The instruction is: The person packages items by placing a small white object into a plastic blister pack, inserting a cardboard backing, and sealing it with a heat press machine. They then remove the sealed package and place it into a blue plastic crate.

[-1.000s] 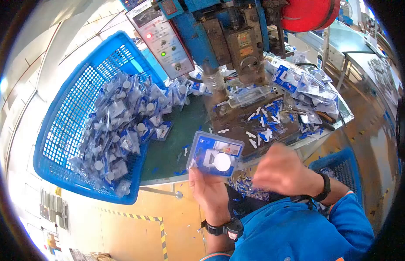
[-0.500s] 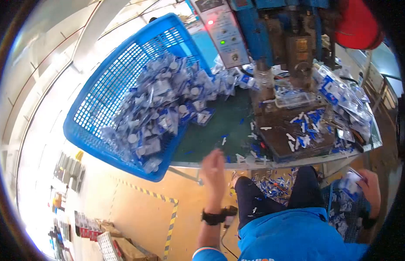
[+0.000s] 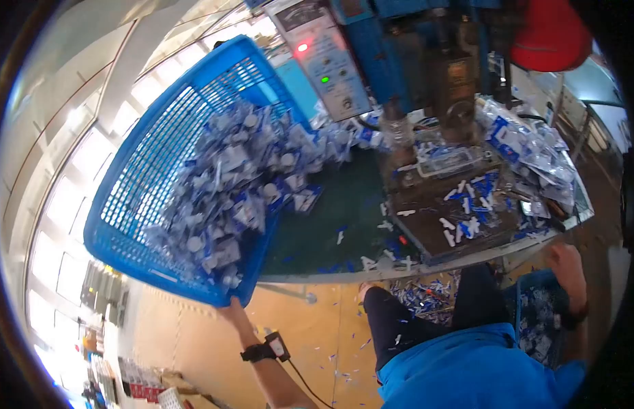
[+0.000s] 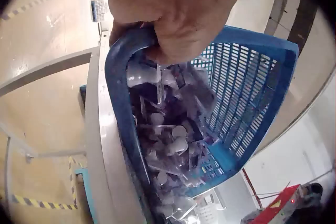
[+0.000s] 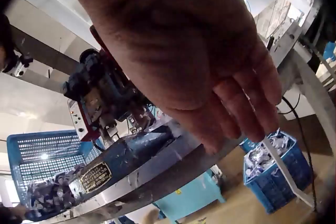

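Note:
In the head view my left hand (image 3: 234, 312) grips the near corner of a big blue plastic basket (image 3: 136, 180). The left wrist view shows its thumb and fingers curled over the basket's rim (image 4: 116, 71). Clear blister packs with blue cards and white discs (image 3: 242, 184) heap up inside the basket. Over at the right, my right hand (image 3: 566, 269) hangs beside the table's front edge, holding nothing. Its fingers look relaxed and a little bent in the right wrist view, with the palm (image 5: 173, 61) showing.
A press machine (image 3: 457, 88) with a control box (image 3: 324, 61) stands at the back. Blue and white scraps (image 3: 470, 211) litter its bed. More packs (image 3: 528, 153) pile up to its right. A lower blue basket (image 5: 283, 182) holds packs below the right hand.
My left hand has gone from in front of the table to the basket's rim and taken hold. The right hand has let go of the blister pack it carried over the lower basket.

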The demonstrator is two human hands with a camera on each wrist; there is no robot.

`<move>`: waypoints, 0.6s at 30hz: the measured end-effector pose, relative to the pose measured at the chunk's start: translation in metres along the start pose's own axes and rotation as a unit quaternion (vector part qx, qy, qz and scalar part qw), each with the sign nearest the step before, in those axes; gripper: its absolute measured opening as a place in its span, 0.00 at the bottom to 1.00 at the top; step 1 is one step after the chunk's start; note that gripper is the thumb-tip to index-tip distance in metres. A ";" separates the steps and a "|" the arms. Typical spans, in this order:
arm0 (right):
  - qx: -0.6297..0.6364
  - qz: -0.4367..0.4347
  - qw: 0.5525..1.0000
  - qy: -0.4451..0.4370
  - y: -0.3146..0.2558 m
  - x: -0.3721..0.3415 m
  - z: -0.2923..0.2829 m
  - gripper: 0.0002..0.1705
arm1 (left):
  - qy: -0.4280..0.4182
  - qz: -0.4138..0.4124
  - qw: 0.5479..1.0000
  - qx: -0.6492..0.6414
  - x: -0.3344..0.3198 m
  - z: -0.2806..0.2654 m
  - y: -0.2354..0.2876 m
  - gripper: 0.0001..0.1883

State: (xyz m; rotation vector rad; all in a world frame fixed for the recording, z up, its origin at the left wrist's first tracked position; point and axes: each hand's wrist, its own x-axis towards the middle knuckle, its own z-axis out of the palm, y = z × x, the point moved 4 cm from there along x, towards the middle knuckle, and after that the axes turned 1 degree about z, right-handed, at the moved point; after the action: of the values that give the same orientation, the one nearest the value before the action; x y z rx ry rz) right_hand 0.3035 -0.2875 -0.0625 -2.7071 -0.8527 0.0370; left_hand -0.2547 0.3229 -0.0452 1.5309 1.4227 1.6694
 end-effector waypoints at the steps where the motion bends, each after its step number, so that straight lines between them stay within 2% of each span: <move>1: 0.037 -0.005 0.999 0.004 -0.026 0.004 -0.011 0.17 | 0.014 0.002 1.000 0.011 0.004 0.001 -0.010 0.36; 2: 0.075 -0.013 0.997 0.007 -0.044 0.006 -0.018 0.16 | 0.010 -0.016 1.000 -0.014 0.002 0.007 -0.005 0.35; 4: 0.064 -0.051 0.996 0.047 -0.048 0.006 -0.015 0.16 | 0.007 -0.055 0.997 -0.055 -0.006 0.000 0.013 0.35; 5: 0.060 -0.075 0.993 0.067 -0.052 0.007 -0.016 0.16 | 0.017 -0.040 0.997 -0.059 -0.006 -0.001 0.012 0.34; 7: 0.066 -0.052 0.996 0.041 -0.052 0.008 -0.019 0.16 | 0.036 -0.007 0.997 -0.069 -0.004 -0.001 0.008 0.34; 10: 0.063 -0.042 0.995 0.057 -0.040 0.002 -0.026 0.16 | 0.016 -0.035 0.999 -0.037 -0.006 -0.012 0.011 0.34; 12: 0.021 -0.063 0.996 0.065 -0.034 0.000 -0.027 0.15 | -0.001 -0.030 0.996 -0.089 -0.007 -0.023 0.008 0.35; 17: 0.010 -0.041 0.998 0.035 -0.027 0.008 -0.011 0.14 | -0.005 -0.037 0.994 -0.104 -0.009 -0.044 -0.005 0.34; 18: 0.004 -0.038 0.999 0.029 -0.030 0.009 -0.010 0.14 | -0.006 -0.034 0.997 -0.075 -0.006 -0.047 -0.005 0.33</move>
State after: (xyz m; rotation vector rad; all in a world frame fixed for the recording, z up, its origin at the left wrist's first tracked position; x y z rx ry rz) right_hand 0.2959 -0.2618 -0.0435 -2.6529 -0.9365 -0.0540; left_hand -0.2977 0.3025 -0.0452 1.3920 1.2989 1.6829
